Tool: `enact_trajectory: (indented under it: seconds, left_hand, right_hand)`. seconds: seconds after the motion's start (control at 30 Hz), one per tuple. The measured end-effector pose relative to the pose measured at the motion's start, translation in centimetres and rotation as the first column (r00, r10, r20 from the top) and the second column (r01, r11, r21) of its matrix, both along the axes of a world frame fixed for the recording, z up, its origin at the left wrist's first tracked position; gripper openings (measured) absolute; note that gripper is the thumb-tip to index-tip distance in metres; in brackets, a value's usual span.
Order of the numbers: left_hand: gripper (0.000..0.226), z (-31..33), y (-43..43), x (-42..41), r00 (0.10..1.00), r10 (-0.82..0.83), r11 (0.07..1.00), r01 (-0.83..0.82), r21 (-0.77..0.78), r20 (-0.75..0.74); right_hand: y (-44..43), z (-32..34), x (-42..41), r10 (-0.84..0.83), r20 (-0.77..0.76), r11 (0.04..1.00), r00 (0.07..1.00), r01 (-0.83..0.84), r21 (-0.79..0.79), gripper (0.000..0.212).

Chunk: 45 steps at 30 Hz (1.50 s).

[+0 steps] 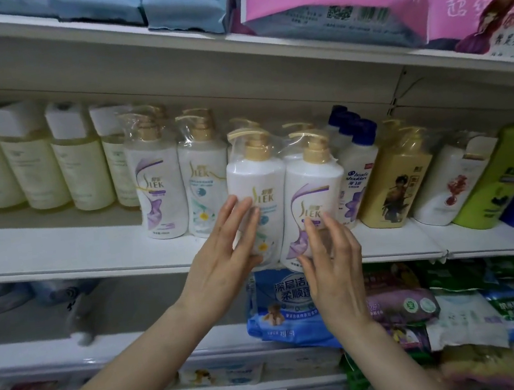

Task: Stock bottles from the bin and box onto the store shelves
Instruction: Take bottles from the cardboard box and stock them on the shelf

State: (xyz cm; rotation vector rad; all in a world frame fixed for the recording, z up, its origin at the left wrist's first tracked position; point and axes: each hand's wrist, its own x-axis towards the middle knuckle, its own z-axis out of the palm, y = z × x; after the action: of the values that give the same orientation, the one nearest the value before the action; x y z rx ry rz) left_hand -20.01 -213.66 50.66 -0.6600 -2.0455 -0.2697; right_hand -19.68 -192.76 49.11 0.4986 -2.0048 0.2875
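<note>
Two white pump bottles with gold pumps, wrapped in clear plastic, stand side by side at the front edge of the middle shelf (63, 249). My left hand (224, 256) lies with straight fingers against the left bottle (260, 181), the one with a flower label. My right hand (330, 257) touches the lower front of the right bottle (315, 188), which has a purple swirl label, with fingers spread and relaxed. Neither hand wraps around a bottle.
Behind stand two more wrapped white pump bottles (158, 186), a row of pale yellow bottles (35, 168) on the left, and blue-capped, gold, white and green bottles (395, 185) on the right. Packs fill the shelf above (323, 4); bags lie on the shelf below (281, 307).
</note>
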Motion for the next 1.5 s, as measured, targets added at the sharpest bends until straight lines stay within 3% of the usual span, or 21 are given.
enact_trajectory:
  seconds: [0.17,0.67,0.87,1.2,1.5]
  left_hand:
    - [0.065,0.1,0.0,-0.4,1.0,0.017,1.0,-0.017,-0.012,0.004]
    - [0.078,0.3,0.6,-4.8,0.99,0.036,0.999,-0.038,0.012,0.135]
    - [0.08,0.5,0.7,-6.2,0.981,0.092,0.996,-0.094,0.007,0.168]
    - [0.081,0.5,0.9,-6.7,0.977,0.128,0.992,-0.126,-0.017,0.174]
    - [0.076,0.1,1.7,-3.6,0.955,0.204,0.978,-0.209,-0.004,0.215]
  right_hand:
    - [-0.3,0.1,-0.2,-0.029,0.032,0.999,0.999,0.03,-0.027,0.048]
    - [-0.3,1.4,-4.9,-0.044,0.1,0.999,0.994,0.046,-0.018,0.043]
    - [-0.6,1.8,-6.8,-0.056,0.137,0.998,0.989,0.058,-0.016,0.061]
    - [0.3,1.8,-7.7,-0.006,0.178,1.0,0.984,0.001,0.024,0.066]
    - [0.7,1.3,-6.9,0.099,0.218,0.995,0.971,-0.098,-0.016,0.045]
